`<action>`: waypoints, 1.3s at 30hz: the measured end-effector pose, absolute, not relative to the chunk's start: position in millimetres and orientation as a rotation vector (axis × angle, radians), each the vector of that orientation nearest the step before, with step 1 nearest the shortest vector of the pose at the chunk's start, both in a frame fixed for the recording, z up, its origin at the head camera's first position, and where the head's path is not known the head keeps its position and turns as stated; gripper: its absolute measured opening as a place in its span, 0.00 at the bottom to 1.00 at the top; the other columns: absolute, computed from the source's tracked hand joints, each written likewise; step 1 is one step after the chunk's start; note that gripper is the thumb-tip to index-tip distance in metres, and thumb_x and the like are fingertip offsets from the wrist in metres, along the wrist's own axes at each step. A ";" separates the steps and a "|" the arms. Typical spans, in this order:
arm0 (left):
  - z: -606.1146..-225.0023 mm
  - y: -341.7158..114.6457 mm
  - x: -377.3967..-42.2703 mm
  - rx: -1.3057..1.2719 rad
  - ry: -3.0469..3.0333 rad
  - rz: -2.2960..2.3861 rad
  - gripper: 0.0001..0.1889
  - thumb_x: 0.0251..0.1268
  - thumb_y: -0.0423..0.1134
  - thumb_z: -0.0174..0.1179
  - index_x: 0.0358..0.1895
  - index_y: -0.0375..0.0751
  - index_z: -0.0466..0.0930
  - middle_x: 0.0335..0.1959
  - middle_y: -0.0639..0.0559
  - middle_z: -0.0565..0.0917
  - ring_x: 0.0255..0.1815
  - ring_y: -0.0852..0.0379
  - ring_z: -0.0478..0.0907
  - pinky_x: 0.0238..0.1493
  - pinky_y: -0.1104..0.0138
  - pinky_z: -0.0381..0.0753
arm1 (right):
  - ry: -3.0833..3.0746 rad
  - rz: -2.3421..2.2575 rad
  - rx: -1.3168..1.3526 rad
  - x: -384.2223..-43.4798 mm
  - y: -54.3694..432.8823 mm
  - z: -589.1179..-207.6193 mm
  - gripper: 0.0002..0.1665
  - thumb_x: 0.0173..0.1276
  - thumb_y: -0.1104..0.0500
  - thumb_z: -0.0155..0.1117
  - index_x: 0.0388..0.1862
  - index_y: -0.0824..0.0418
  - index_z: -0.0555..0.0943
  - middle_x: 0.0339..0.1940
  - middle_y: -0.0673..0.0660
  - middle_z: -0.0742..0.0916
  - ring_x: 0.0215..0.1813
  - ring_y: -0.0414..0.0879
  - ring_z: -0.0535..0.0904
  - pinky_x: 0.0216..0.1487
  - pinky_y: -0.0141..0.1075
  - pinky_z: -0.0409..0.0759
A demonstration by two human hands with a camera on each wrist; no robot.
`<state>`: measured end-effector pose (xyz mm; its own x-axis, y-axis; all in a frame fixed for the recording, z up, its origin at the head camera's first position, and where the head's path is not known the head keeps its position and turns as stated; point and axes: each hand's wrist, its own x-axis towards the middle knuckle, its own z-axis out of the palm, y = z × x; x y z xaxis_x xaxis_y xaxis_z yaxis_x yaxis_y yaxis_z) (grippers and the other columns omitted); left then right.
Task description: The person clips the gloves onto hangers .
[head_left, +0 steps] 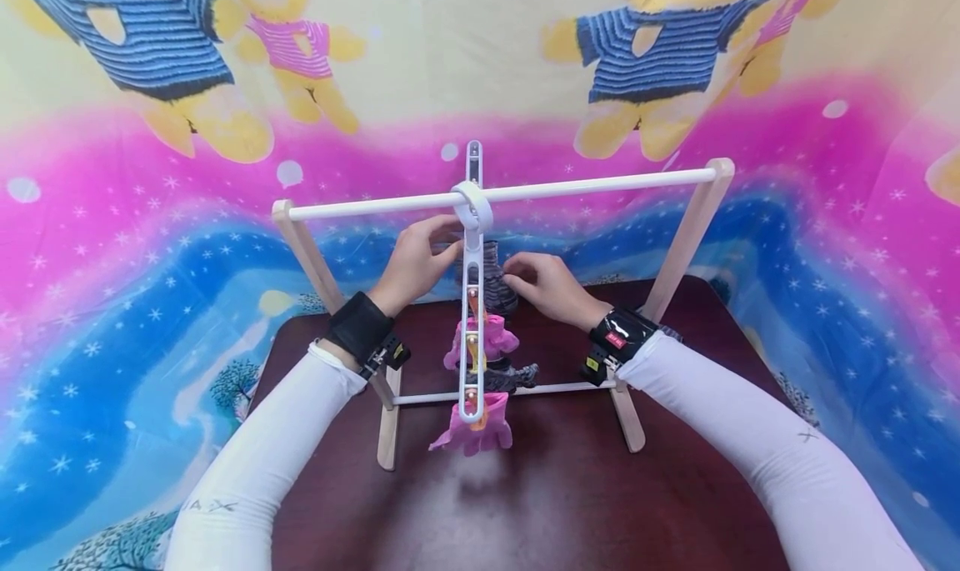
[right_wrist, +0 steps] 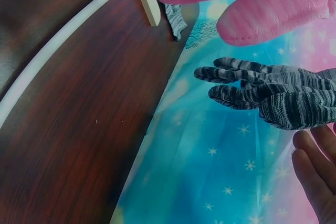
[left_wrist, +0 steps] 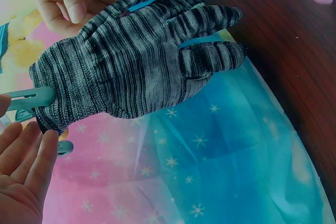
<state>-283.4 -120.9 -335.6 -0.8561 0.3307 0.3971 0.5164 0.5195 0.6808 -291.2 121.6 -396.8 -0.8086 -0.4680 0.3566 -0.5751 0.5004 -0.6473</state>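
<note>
A grey-and-black striped knit glove (left_wrist: 136, 61) hangs at the far end of a white clip hanger (head_left: 472, 329). A clip (left_wrist: 37, 97) sits over its cuff. My left hand (head_left: 416, 258) is at that cuff, its thumb at the clip's handle and its other fingers beneath, against the cuff edge; their grip is partly out of frame. My right hand (head_left: 551, 283) is on the other side of the glove, fingers bent and close to its edge, with no visible pinch on it. Nearer along the hanger hang pink gloves (head_left: 480, 425) and another striped glove (head_left: 510, 378).
The hanger hooks over the white top bar (head_left: 600, 186) of a wooden-legged rack (head_left: 678, 242). A lower white rod (head_left: 562, 388) joins its feet. The rack stands on a dark red-brown table (head_left: 592, 504). Patterned cloth (head_left: 150, 304) surrounds the table's back and sides.
</note>
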 end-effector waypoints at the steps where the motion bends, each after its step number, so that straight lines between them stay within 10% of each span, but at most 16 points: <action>1: -335.9 -121.6 -283.0 -0.721 -2.540 -1.254 0.19 0.73 0.34 0.60 0.65 0.38 0.77 0.61 0.40 0.83 0.61 0.46 0.83 0.59 0.58 0.84 | -2.604 1.207 0.910 -291.1 122.2 -397.2 0.11 0.75 0.58 0.63 0.51 0.61 0.84 0.47 0.57 0.89 0.50 0.49 0.86 0.56 0.45 0.83; 39: -370.8 -175.1 -230.8 -0.603 -2.574 -1.194 0.21 0.77 0.42 0.57 0.68 0.44 0.74 0.62 0.41 0.81 0.62 0.46 0.78 0.59 0.51 0.81 | -2.750 1.205 0.782 -257.0 165.2 -410.4 0.16 0.77 0.54 0.60 0.58 0.56 0.82 0.57 0.57 0.87 0.55 0.50 0.83 0.53 0.46 0.79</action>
<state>-230.8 -175.1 -370.8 -0.8860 0.2658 0.3799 0.4617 0.5809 0.6704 -257.0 165.2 -410.4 -0.8723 -0.4314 0.2301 -0.4616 0.5714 -0.6785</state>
